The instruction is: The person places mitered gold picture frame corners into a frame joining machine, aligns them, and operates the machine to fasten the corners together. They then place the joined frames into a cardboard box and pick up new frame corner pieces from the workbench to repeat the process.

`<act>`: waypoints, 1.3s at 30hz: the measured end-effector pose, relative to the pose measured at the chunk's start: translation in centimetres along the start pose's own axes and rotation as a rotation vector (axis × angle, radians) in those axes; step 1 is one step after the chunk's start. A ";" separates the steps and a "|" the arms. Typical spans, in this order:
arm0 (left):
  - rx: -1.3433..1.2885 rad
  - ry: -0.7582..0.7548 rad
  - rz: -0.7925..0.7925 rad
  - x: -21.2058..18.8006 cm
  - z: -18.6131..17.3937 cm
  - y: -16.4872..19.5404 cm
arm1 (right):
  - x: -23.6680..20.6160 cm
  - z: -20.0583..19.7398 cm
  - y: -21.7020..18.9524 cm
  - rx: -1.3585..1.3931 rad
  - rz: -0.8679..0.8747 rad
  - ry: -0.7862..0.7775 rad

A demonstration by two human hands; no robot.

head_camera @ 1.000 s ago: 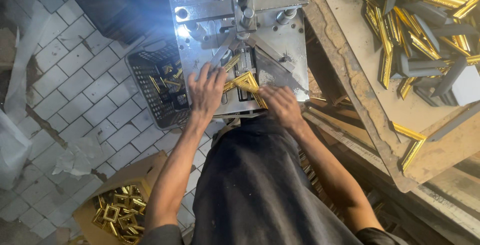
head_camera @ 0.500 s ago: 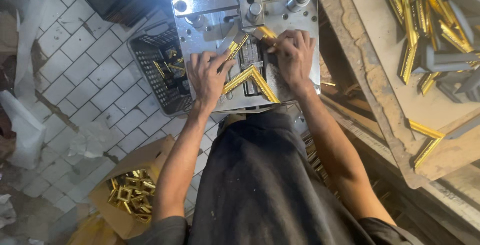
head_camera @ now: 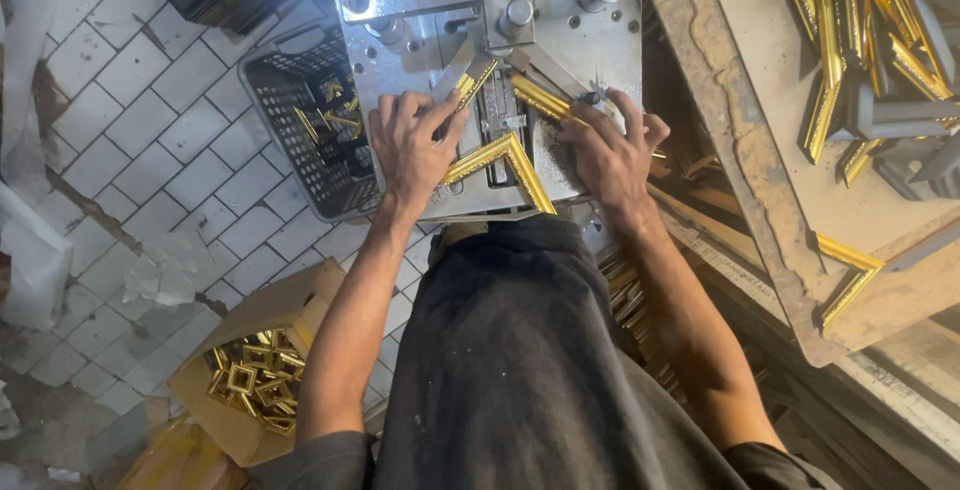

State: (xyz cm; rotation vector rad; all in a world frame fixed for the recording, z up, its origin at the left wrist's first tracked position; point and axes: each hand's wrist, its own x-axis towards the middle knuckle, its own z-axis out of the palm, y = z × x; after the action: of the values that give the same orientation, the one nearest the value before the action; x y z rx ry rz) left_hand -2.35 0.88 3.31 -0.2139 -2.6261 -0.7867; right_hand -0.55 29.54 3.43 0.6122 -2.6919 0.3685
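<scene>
both hands press flat on gold frame moulding (head_camera: pixel 505 155) on the metal machine table (head_camera: pixel 600 40): left hand (head_camera: pixel 412 145) at 10 o'clock, right hand (head_camera: pixel 612 153) at 2. brown cardboard box (head_camera: pixel 285 310) of small gold frames sits at 8 o'clock.

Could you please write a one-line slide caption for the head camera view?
Both hands, left hand and right hand, press gold frame mouldings onto a metal joining machine.

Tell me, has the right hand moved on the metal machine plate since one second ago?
Yes. The right hand went up the metal machine plate, from its near edge toward the clamp head.
</scene>
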 end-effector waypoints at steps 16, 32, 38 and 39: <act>-0.048 0.004 0.020 0.1 -0.2 0.0 | 4.7 1.9 -1.0 0.282 0.099 0.019; -0.001 -0.013 0.050 0.7 -0.1 -0.4 | 5.8 1.8 -1.0 0.177 0.012 0.018; 0.014 -0.013 0.072 -0.6 -1.3 1.6 | 3.3 2.0 -1.6 -0.114 -0.147 0.135; 0.010 0.004 0.143 -1.3 -1.5 1.9 | 2.3 2.2 -1.7 -0.164 -0.202 0.173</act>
State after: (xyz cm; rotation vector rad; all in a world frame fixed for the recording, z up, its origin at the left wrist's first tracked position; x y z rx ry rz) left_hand -0.18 1.63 4.84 -0.3916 -2.5766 -0.7252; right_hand -2.36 26.52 2.62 0.7576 -2.4390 0.1375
